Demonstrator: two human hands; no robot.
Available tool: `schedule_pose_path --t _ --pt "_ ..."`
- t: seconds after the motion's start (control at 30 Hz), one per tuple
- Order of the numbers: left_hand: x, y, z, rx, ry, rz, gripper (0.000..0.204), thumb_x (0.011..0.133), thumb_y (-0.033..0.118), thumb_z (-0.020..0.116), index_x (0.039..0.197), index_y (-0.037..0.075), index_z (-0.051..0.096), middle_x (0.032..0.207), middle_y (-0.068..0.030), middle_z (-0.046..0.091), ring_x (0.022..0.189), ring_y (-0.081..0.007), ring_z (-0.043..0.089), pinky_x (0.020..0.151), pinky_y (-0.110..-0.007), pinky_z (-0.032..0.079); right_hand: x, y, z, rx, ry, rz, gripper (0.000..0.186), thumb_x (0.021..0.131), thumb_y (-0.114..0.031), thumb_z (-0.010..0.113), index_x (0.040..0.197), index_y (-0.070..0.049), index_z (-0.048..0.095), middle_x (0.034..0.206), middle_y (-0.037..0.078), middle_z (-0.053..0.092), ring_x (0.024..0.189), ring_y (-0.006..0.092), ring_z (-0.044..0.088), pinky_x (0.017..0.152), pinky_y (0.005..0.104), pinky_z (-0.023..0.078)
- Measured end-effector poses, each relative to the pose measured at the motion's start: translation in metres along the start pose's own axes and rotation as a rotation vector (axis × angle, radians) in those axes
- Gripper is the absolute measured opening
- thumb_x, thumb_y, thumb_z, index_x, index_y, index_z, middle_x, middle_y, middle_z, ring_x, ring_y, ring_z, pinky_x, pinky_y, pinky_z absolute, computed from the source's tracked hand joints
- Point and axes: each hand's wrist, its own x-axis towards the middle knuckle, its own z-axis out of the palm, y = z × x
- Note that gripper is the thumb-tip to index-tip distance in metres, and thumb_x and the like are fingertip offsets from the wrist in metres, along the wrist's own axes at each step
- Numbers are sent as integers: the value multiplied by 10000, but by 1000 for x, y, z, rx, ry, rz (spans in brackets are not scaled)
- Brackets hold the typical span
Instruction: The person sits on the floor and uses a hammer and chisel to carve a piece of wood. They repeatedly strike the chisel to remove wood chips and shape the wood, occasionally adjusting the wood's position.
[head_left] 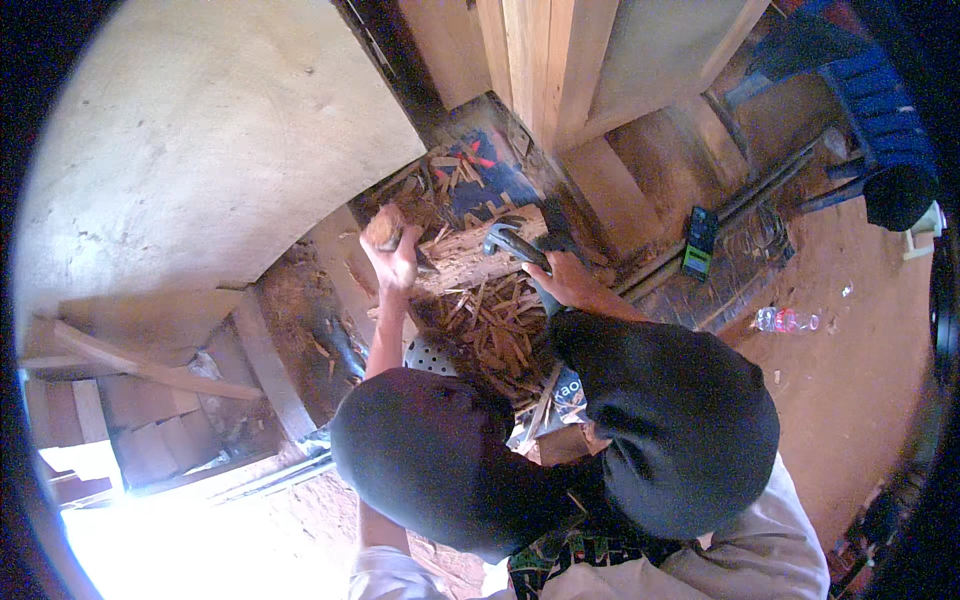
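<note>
Both hands are closed: the left hand [394,264] on a brown lump [383,228], the right hand [570,281] round a hammer [517,247] above a plank [462,262], its long axis slanting far-left, headward.

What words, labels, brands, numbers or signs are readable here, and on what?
Blue-and-white printed sheet: white lettering, partly hidden; wording not copied here.
Clear plastic bottle with reddish label: any print too blurred to read.
Flat black-and-green rectangular object: any markings too small to read.
</note>
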Motion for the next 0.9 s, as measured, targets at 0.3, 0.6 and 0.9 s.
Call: schedule_pose_path --t 0.3,0.6,0.9 --pt "-73 -28 10 162 94 176 200 791 79 618 648 22 490 612 -27 477 572 -115 441 526 -288 368 1 2 -5 -86 4 -43 492 810 -441 583 745 46 579 642 244 580 631 417 580 577 476 448" --pt "-136 -56 -19 44 112 -213 227 823 102 608 652 59 465 621 -14 463 550 -105 412 537 -258 345 -4 -22 -8 -124 -25 -243 482 818 -459 565 828 23 563 761 258 564 744 401 567 672 479 434" --pt "-175 -8 -86 -123 509 -304 212 848 145 565 680 79 452 620 -18 459 564 -115 437 563 -269 369 -3 -48 2 -209 -250 -415 446 844 -412 542 871 33 559 744 250 563 674 419 558 635 479 437"
